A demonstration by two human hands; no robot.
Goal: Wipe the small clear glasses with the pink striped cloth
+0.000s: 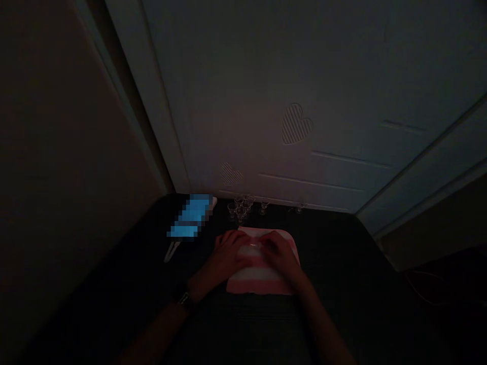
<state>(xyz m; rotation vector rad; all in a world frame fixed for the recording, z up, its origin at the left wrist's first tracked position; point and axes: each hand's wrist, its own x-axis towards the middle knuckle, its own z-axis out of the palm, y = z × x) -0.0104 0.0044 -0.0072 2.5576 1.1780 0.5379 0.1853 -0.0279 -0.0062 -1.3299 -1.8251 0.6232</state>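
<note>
A pink-and-white striped cloth (262, 286) lies on the dark tabletop in front of me. My left hand (230, 253) is over its left side, palm down, with fingers stretched and the thumb apart. Over the upper right part of the cloth, my right hand (280, 253) has its fingers bent inward, closed around one end of a small clear object (253, 244). That object glints between both hands; in the dim light its exact shape is hard to make out. It looks like glass.
Several small clear stemmed glasses (240, 205) stand grouped behind the cloth, with a single glass (264, 207) beside them and another (301, 207) farther right. A lit phone (190, 215) with a strap lies at left. A white panel (243, 126) with embossed hearts rises behind the table.
</note>
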